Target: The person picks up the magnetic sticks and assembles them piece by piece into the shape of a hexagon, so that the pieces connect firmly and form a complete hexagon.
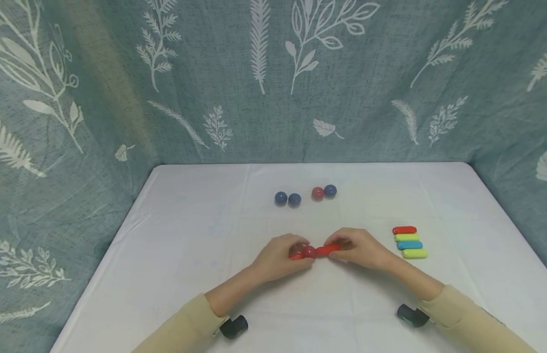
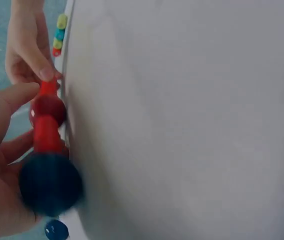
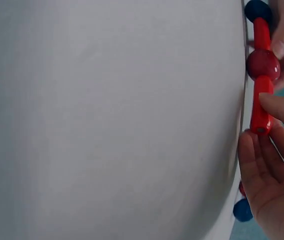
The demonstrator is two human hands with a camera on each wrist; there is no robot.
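Observation:
A chain of balls and sticks is held between both hands above the white table. A red ball (image 1: 309, 252) sits at its middle, with one red stick (image 2: 48, 135) leading to a blue ball (image 2: 51, 184) and another red stick (image 3: 262, 107) on the opposite side. My left hand (image 1: 277, 257) grips the red ball between thumb and fingers. In the head view that hand hides the blue ball. My right hand (image 1: 360, 249) pinches the second stick, whose free end, with a small dark dot, shows in the right wrist view.
Two blue balls (image 1: 287, 199) lie toward the back of the white table (image 1: 202, 206). Beside them are a red ball (image 1: 318, 193) and another blue ball (image 1: 330, 191). Several coloured sticks, including a blue stick (image 1: 409, 245), are lined up at the right. A patterned curtain (image 1: 238, 83) hangs behind.

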